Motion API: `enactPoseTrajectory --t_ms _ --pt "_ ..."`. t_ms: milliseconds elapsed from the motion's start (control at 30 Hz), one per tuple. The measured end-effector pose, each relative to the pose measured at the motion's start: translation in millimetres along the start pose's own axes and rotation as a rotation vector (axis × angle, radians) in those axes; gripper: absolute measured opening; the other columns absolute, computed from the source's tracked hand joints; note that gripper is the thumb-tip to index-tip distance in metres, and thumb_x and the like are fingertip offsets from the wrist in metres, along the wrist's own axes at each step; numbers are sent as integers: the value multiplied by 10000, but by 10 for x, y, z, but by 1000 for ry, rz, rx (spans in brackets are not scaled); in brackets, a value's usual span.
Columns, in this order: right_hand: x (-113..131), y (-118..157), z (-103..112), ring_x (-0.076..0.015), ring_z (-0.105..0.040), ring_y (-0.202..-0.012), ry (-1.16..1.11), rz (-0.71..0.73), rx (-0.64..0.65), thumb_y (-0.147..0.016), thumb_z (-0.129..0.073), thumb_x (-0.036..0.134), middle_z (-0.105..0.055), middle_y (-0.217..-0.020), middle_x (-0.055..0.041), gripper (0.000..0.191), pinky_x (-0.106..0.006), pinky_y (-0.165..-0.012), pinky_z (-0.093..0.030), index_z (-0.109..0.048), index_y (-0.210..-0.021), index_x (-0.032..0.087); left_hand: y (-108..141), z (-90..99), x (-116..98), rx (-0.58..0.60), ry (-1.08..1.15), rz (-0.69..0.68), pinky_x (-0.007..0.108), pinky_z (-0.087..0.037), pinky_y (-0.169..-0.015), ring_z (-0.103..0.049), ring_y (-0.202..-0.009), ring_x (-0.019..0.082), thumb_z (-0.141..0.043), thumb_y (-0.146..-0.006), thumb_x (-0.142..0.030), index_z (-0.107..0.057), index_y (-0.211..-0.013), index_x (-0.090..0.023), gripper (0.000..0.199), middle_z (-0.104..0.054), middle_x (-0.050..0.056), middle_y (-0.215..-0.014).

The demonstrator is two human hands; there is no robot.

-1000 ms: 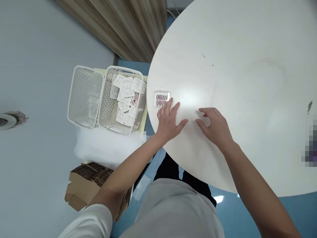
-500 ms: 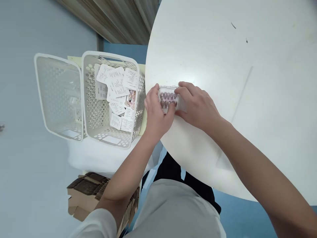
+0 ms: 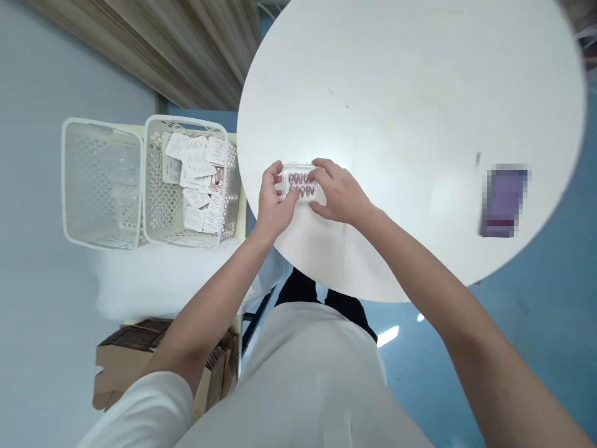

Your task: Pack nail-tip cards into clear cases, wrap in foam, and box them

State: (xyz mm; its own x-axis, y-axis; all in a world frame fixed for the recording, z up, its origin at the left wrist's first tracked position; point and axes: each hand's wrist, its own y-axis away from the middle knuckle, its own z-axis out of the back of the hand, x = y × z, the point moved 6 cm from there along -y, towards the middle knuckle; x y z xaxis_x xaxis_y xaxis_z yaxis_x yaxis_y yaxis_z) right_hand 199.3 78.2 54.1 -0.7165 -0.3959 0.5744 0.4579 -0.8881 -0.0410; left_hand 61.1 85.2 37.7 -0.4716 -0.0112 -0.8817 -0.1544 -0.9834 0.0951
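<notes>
A small clear case of press-on nails (image 3: pixel 301 179) is held over the near left part of the round white table (image 3: pixel 410 124). Two rows of purplish, decorated nails show inside it. My left hand (image 3: pixel 276 205) grips the case by its left side, the thumb lying across the lower row. On the other side, my right hand (image 3: pixel 339 193) has its fingers on the right edge and upper right corner, with the thumb near the lower right corner. Fingertips cover a few of the nails.
Left of the table stands a white perforated basket (image 3: pixel 161 211) holding several white printed cards (image 3: pixel 193 155). Another white basket (image 3: pixel 77 186) adjoins it. Folded cardboard boxes (image 3: pixel 125 358) are stacked below at the left. A blurred purple item (image 3: pixel 504 202) lies at the table's right.
My view has shifted back and right, so more of the table and the purple item now show. Both hands still hold the nail case.
</notes>
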Motion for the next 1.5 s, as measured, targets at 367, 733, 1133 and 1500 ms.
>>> enactPoseTrajectory --t_ms 367,733,1133,1500 --pt "-213 1624 648 -274 -341 -1224 -25 -129 -102 -716 -555 214 -339 -1335 -159 409 -439 -938 -353 -435 -1103 164 839 -1087 -741 279 324 12 390 -383 -916 -385 -1160 211 -502 -644 -89 -366 -1229 -226 616 -413 81 -1247" --pt "-637 2250 109 -225 -354 -1239 -198 -404 -23 -712 -550 166 -321 -1369 -127 399 -393 -937 -383 -450 -1098 191 1126 -1704 -402 359 306 208 386 -376 -927 -358 -1198 233 -501 -618 -69 -360 -1234 -176 641 -377 113 -1300" --pt "-596 2381 -59 -302 -373 -1159 119 -311 83 -679 -633 288 -302 -1381 -129 493 -423 -850 -388 -450 -1128 199 1401 -1679 -430 393 -219 -109 443 -285 -999 -312 -1231 283 -527 -609 -100 -344 -1256 -143 674 -358 140 -1329" --pt "-534 2259 -51 -257 -503 -1021 467 -126 280 -766 -567 265 -308 -1386 -126 483 -328 -659 -496 -365 -1204 234 1461 -1654 -485 549 -675 -314 412 -310 -965 -310 -1213 272 -501 -643 -110 -304 -1303 -199 694 -315 111 -1360"
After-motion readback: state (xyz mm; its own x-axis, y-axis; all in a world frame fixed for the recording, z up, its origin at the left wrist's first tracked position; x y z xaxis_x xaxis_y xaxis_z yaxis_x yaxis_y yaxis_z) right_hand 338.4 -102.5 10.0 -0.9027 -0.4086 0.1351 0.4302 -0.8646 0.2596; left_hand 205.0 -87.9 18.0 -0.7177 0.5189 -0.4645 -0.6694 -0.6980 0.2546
